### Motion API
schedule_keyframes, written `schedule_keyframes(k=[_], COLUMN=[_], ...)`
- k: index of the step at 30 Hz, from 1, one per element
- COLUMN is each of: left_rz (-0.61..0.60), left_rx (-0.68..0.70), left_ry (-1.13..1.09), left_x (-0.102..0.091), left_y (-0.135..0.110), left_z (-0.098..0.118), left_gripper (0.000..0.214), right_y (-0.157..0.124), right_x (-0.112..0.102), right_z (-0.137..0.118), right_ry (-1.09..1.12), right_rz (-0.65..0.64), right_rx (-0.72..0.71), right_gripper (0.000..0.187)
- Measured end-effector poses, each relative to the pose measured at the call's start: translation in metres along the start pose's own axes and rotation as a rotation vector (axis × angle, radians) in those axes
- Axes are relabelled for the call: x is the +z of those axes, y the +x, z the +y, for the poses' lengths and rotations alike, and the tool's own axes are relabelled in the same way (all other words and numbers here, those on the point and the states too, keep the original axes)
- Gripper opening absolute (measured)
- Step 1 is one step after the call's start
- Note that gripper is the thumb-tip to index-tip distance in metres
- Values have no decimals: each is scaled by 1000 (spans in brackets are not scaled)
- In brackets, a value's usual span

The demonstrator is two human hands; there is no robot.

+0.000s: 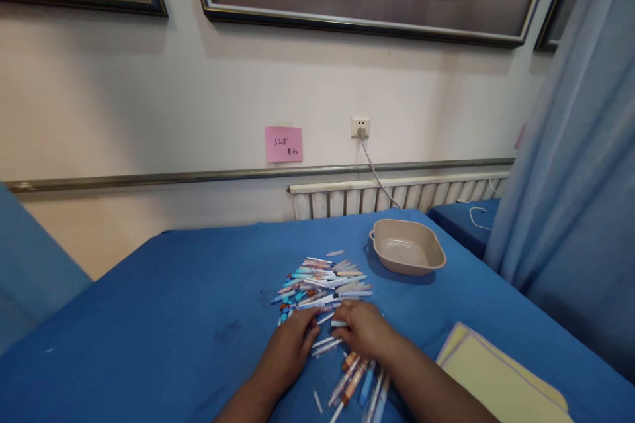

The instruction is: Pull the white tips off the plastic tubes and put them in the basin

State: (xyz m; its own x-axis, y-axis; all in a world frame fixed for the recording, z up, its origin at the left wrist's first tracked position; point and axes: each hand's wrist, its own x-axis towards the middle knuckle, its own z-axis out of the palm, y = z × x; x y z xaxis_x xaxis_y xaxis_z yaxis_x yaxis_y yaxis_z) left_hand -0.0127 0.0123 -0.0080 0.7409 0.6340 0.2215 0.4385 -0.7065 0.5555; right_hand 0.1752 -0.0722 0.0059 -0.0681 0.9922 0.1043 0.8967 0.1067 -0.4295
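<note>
- One pale, slim pen pinched in the right hand.
- Left hand curled beside the loose glossy pens; cannot tell if gripping.
- Blue cloth-covered surface beneath the pens.
- Smooth, rounded beige basin behind, right.

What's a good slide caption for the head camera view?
Left hand and right hand amid scattered pens on a blue tablecloth, beige basin beyond.

Shows a pale wall around a socket. Has a framed picture above that socket, a pink note to its left, a metal rail and white radiator below, a blue curtain to its right.
</note>
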Motion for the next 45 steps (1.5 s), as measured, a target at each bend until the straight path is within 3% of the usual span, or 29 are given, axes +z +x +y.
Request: schedule_keyframes(k=[4,12,20,23,29,33,36,40,45], left_rz=[48,209,266,214,-81,-188,-176,-68,15], left_rx=[-11,-173,-150,-63,104,136,134,111,79], left_ry=[-44,-213,-162,-67,80,165,202,158,71], left_x=[2,-4,-9,-12,-10,-7,-8,-14,-16], left_y=[2,8,8,5,-8,-12,-11,-6,-5], left_z=[-1,-4,-1,5,27,33,33,29,26], left_gripper=[30,37,34,29,20,17,16,24,25], right_y=[-1,4,4,3,0,-6,-10,-12,-9], right_x=[-1,-2,-10,-14,-17,-16,-16,-15,-9], right_z=[-3,-12,10,11,4,7,10,10,10], right_ry=[-2,-164,-242,-231,-150,-37,81,182,270], right_rz=[-31,-68,-38,-2,73,131,112,79,89], right_rx=[-59,-67,39,19,-85,-71,-92,-150,-107], right_gripper=[17,18,18,16,30,19,15,17,18])
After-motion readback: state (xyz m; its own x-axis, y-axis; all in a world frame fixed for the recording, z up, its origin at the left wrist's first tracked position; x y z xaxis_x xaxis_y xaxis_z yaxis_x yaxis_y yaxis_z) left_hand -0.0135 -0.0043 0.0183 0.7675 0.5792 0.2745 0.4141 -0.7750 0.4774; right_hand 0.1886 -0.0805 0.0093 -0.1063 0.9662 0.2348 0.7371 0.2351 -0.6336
